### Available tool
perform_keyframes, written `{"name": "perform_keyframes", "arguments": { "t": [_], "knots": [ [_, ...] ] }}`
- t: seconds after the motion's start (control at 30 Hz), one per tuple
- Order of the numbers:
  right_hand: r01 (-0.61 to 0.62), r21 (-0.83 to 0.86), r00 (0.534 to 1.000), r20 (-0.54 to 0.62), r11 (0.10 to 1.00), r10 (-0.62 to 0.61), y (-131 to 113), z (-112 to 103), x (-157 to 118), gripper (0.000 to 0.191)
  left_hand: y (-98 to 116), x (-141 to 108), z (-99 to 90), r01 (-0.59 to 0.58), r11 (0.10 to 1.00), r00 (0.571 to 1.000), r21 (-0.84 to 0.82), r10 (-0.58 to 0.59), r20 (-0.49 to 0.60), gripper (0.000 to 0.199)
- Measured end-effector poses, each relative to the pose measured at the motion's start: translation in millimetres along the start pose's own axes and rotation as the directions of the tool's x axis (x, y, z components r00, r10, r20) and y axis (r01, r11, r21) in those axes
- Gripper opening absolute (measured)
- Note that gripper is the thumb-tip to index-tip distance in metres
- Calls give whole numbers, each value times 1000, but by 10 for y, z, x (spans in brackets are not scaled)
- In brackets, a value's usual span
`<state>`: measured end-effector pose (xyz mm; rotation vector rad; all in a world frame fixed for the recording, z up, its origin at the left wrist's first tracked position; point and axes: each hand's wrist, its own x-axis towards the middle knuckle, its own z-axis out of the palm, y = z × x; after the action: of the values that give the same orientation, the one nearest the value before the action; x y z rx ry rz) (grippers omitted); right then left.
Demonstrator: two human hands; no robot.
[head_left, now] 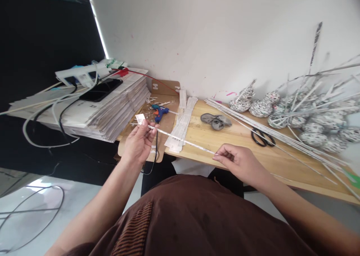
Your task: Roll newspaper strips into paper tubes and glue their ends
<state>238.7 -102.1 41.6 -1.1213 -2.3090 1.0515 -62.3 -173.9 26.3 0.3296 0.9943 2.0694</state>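
Note:
A thin rolled paper tube [181, 139] stretches between my two hands above the table's front edge. My left hand [140, 141] pinches its left end, where a flat flap of unrolled paper [140, 118] sticks out past the thumb. At the other end, my right hand [235, 160] grips the tube between thumb and fingertips. Under and behind the tube lie flat printed paper strips [184, 121]. A blue glue gun [161, 113] rests on a cardboard sheet [165, 86] just beyond my left hand.
A tall paper stack [118, 113] at left carries a phone [101, 89], a power strip [81, 76] and cables. On the wooden table [194, 130] are a grey cloth [216, 121], black-handled scissors [263, 137], long paper tubes [277, 136] and several woven paper pieces [242, 99].

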Motion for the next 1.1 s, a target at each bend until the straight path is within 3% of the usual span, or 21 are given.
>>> {"name": "perform_keyframes", "arguments": {
  "t": [0.07, 0.17, 0.23, 0.33, 0.37, 0.43, 0.53, 0.6, 0.7, 0.8, 0.87, 0.93, 1.03, 1.1],
  "knots": [
    [-60, 67, 993, 106, 996, 53, 8, 3, -12, 35, 6, -4, 2, 7, 1000, 1000, 0, -7, -4, 10],
    [-183, 193, 944, 309, 964, 117, 11, 1, -27, 44, 18, -2, 5, 13, 1000, 1000, -4, -13, -5, 9],
    [-146, 171, 958, 271, 974, 96, 4, -2, -36, 39, 24, 4, 1, 7, 1000, 1000, 2, -7, -3, 8],
    [-48, 69, 994, 104, 996, 41, 0, -1, -52, 32, 27, 13, -9, -7, 1000, 1000, 20, 7, 0, 8],
    [-59, 71, 993, 108, 996, 51, 5, 2, -57, 34, 28, 14, -9, -9, 1000, 1000, 23, 9, 7, 8],
    [-168, 148, 959, 253, 975, 127, 22, 11, -64, 41, 33, 13, -2, -7, 1000, 1000, 20, 6, 29, 9],
    [-352, 246, 854, 479, 903, 203, 53, 22, -64, 48, 56, 6, 20, -5, 1000, 999, 14, 4, 34, 8],
    [-293, 243, 894, 412, 925, 175, 65, 21, -59, 42, 81, 4, 26, -12, 1000, 1000, 17, 12, 15, 8],
    [-56, 95, 992, 119, 994, 44, 72, 8, -61, 30, 116, 18, 4, -40, 999, 999, 25, 41, -2, 8],
    [29, -52, 999, -16, 998, -30, 70, -4, -78, 19, 137, 46, -36, -69, 997, 997, 42, 69, -17, 9],
    [6, -32, 999, 37, 999, -5, 63, -7, -82, 26, 147, 60, -52, -73, 996, 997, 51, 74, -21, 9],
    [-63, 54, 985, 163, 997, 54, 55, -10, -73, 35, 158, 68, -55, -75, 996, 997, 54, 76, -18, 9],
    [-190, 166, 924, 365, 968, 118, 54, -24, -45, 44, 179, 80, -60, -82, 995, 996, 57, 83, -16, 10],
    [-205, 179, 912, 392, 962, 121, 64, -39, -37, 43, 194, 94, -80, -92, 994, 996, 66, 93, -14, 10]
  ]
}}
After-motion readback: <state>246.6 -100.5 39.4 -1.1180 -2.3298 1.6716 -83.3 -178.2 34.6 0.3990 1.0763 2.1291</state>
